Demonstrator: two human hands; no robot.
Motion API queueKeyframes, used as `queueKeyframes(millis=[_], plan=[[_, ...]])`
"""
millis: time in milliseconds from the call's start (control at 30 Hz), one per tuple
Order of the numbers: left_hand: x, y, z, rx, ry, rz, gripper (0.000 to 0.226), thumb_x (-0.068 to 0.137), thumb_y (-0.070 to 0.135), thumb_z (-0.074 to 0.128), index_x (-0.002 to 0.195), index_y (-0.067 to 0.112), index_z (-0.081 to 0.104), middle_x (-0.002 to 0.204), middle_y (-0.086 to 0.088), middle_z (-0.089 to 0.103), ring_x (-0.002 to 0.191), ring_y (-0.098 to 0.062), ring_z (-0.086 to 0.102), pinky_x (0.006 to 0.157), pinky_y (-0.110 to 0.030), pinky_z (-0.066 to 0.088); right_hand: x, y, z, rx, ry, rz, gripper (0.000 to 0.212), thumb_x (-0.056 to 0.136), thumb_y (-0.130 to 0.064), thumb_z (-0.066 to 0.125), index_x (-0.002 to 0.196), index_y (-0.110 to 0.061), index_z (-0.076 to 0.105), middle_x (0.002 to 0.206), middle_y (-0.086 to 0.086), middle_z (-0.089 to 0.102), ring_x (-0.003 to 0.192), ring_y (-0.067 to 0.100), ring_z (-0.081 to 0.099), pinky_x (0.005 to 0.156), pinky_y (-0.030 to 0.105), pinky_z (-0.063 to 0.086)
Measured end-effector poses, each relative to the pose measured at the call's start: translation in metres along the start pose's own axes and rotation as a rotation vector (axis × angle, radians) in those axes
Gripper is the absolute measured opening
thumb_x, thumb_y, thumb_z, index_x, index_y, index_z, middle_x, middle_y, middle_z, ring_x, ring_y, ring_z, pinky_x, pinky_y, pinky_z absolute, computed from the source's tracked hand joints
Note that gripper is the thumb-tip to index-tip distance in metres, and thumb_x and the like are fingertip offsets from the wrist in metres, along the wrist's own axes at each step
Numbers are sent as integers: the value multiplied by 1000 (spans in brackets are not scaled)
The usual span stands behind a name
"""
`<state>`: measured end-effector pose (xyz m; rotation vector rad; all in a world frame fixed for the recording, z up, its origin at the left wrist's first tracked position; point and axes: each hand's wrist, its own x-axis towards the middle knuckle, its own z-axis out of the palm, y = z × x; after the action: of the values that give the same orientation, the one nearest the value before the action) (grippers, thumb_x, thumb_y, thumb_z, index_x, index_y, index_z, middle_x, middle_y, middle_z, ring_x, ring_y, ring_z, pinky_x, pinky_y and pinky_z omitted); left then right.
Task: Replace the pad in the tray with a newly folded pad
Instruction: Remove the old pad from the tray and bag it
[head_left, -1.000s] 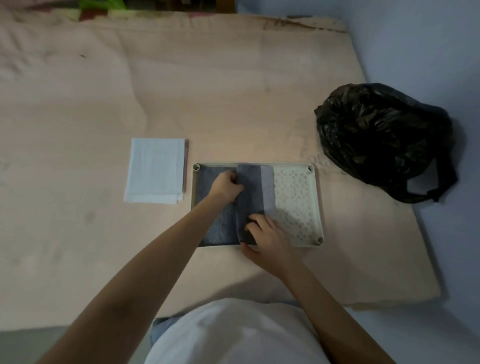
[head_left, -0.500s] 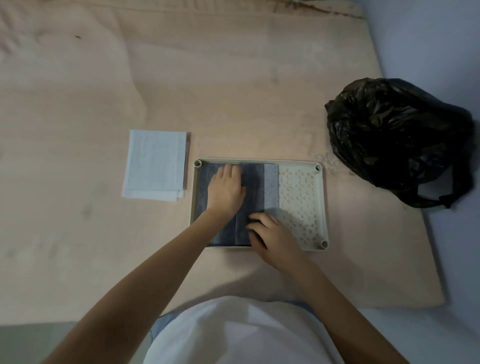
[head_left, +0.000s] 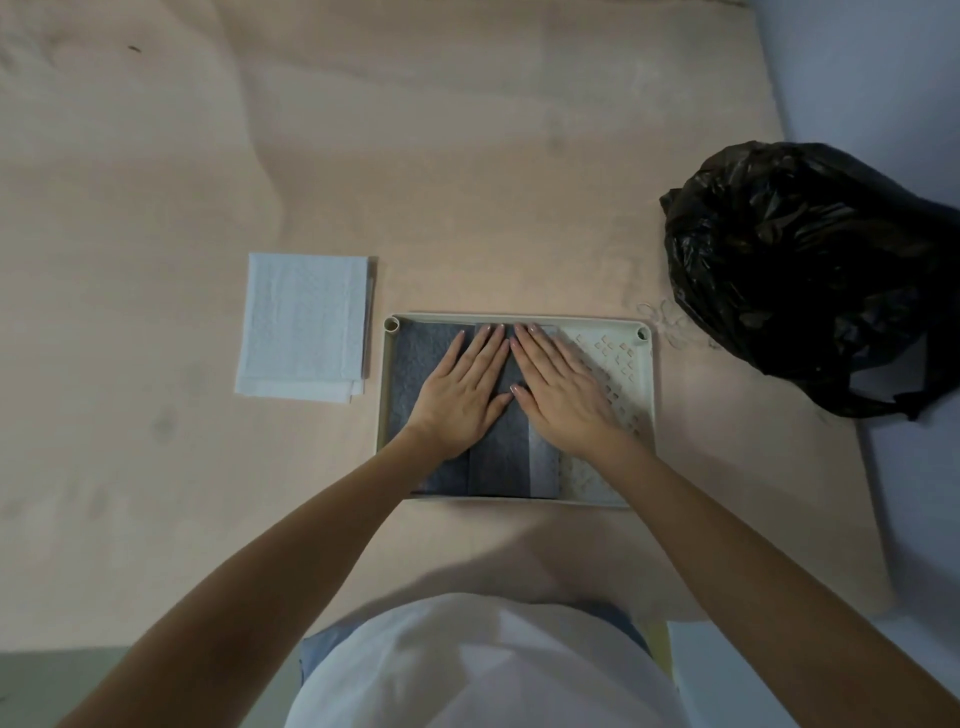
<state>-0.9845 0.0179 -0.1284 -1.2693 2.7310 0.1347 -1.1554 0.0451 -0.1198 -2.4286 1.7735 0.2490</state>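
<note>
From the head camera, looking straight down, a pale tray (head_left: 645, 415) lies on a tan board that serves as the worktop (head_left: 467, 156). A grey pad (head_left: 410, 364) covers the left and middle of the tray and is folded over on itself, so a doubled strip runs down the centre and the perforated floor shows bare on the right.

The left hand (head_left: 460, 389) and the right hand (head_left: 558, 389) lie side by side on the pad, fingers straight and spread, palms down, thumbs nearly meeting over the doubled strip. Neither one grips anything. This flat press looks meant to crease the fold and keep the layers from springing back open, which would make the used pad compact enough to lift out.

Just left of the tray, close to its edge but not touching, a white folded pad (head_left: 304, 327) waits on the worktop, probably the replacement kept within easy reach. To the right, well apart from the tray, a black bag (head_left: 805, 270) sits with its mouth hard to make out; it is likely there for the old pad. A few thin loops (head_left: 670, 327) lie between bag and tray.
</note>
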Motion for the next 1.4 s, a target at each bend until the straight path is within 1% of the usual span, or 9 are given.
queueKeyframes(millis=[100,233,367,633,800,900,1167,1267,1400], plan=[[1,0,2,-9,-21,-9,65,98,46,11,147,3,15,155,-12,19,145,-24,15,119,-44,11,-1,2,4,-26,-2,4,59,99,-38,21,145,-2,27,153,13,27,142,24,25,114,44,27],[0,-2,1,4,-29,-15,68,98,49,11,148,4,17,157,-12,16,145,-23,12,119,-43,6,-2,9,7,-22,5,-4,60,99,-41,25,146,-4,27,154,11,25,143,22,23,116,45,24],[-3,-2,-2,-4,-10,-72,69,97,51,16,147,3,20,156,-11,19,145,-23,16,119,-43,11,-12,21,8,-20,-9,20,64,99,-45,22,148,-4,22,156,11,21,144,22,18,117,44,22],[-8,0,-10,-1,-9,-44,68,97,49,6,148,6,0,158,-9,0,146,-21,-4,118,-40,-10,-14,21,6,-50,-31,31,66,98,-47,14,149,-6,13,157,10,12,146,22,10,119,43,14],[-26,16,-7,51,-32,193,74,95,55,0,147,4,-5,157,-12,-5,146,-25,-6,118,-41,-9,-13,19,4,-20,-37,33,65,97,-45,15,146,-3,20,155,13,21,144,25,19,117,45,20],[-32,9,-3,41,-73,182,76,92,58,-4,146,4,-11,158,-12,-8,145,-24,-10,118,-40,-12,-13,21,6,-19,-36,25,65,97,-45,14,147,-4,16,156,12,18,145,24,16,118,44,16],[-36,4,0,72,-80,150,78,90,58,-8,145,4,-15,157,-12,-10,145,-26,-10,116,-41,-13,-14,16,-1,-76,-43,35,66,97,-45,10,148,-4,11,157,12,11,146,24,10,119,44,10],[-35,4,0,63,-71,144,78,91,58,-6,146,3,-12,157,-13,-8,145,-27,-9,117,-42,-11,-24,-3,-3,-33,15,41,66,97,-45,16,146,-1,20,155,14,18,144,25,18,118,45,17],[-35,4,0,60,-77,153,78,92,58,-5,147,2,-9,157,-14,-7,145,-27,-9,118,-42,-9,-47,-20,7,-26,-37,-95,71,98,-52,16,148,-2,18,156,14,16,145,25,13,117,44,19]])
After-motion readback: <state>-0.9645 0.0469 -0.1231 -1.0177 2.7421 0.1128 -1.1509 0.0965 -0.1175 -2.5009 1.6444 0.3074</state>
